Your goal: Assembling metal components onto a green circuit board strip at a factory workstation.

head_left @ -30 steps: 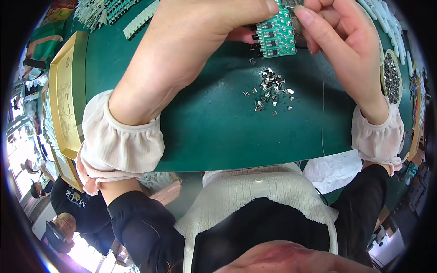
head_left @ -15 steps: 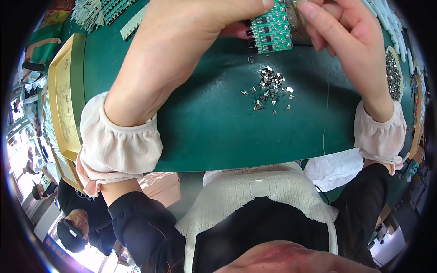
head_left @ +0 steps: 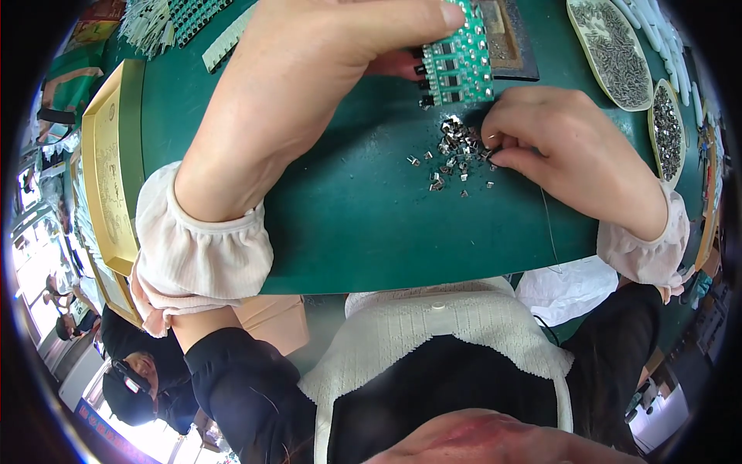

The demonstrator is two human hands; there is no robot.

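Note:
My left hand (head_left: 340, 46) grips a green circuit board panel (head_left: 466, 73) by its upper part, thumb on top. Small black components line the panel's left edge, and shiny solder spots dot its face. Below it on the green table lies a loose pile of small shiny metal pieces (head_left: 454, 143). My right hand (head_left: 553, 135) is down at the pile's right edge, its thumb and forefinger pinched on a small metal piece. The piece is partly hidden by the fingertips, so its exact shape is unclear. A thin wire-like line (head_left: 551, 224) runs from below this hand toward the table's near edge.
Behind the panel stands a dark-edged shallow tray (head_left: 514, 66). Two dishes of small metal parts, one larger (head_left: 644, 99) and one smaller (head_left: 657, 155), sit at right beside pale tubes (head_left: 671, 58). A gold box (head_left: 127, 247) stands at left. More panels (head_left: 189, 23) lie at far left.
My right hand has left the panel's upper right and come down to the metal pile, pinching there. The panel has tipped slightly nearer me in my left hand. The dark-edged tray and larger dish are uncovered.

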